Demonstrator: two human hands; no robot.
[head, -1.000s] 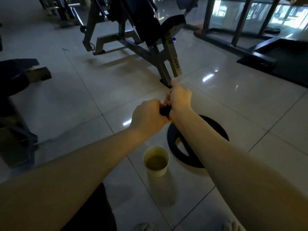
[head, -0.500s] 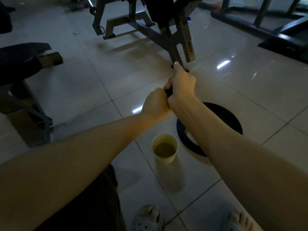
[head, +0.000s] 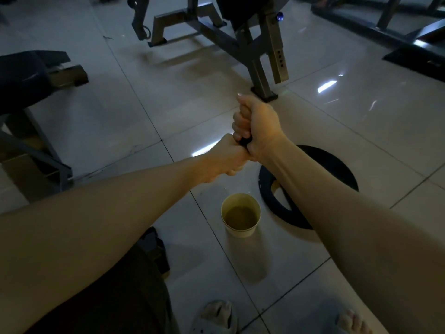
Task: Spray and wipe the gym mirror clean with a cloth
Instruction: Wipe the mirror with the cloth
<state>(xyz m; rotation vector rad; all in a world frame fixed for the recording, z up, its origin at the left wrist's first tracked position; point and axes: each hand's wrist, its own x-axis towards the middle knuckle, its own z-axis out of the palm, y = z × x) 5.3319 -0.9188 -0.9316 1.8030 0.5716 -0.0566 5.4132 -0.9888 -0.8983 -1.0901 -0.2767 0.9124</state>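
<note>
1. Head view, the hands: the left hand (head: 225,160) and the right hand (head: 258,126) press against each other in front of the person. Both have the fingers curled tight, like fists, around a small dark wad (head: 245,141). Only a little piece of it shows between them.
2. I think this wad is the cloth and the person is wringing it, but it is too hidden to be sure.
3. The hands are in the air, near a paper cup (head: 240,231) that stands on the tiled floor (head: 192,92) with brownish liquid inside. Probably this is so the drops fall in the cup and not on the tiles.
4. A black weight plate (head: 337,169) lies just beside the cup, and the foot of a bench frame (head: 255,56) stands farther behind.
5. The mirror and any spray bottle are not in view.
</note>
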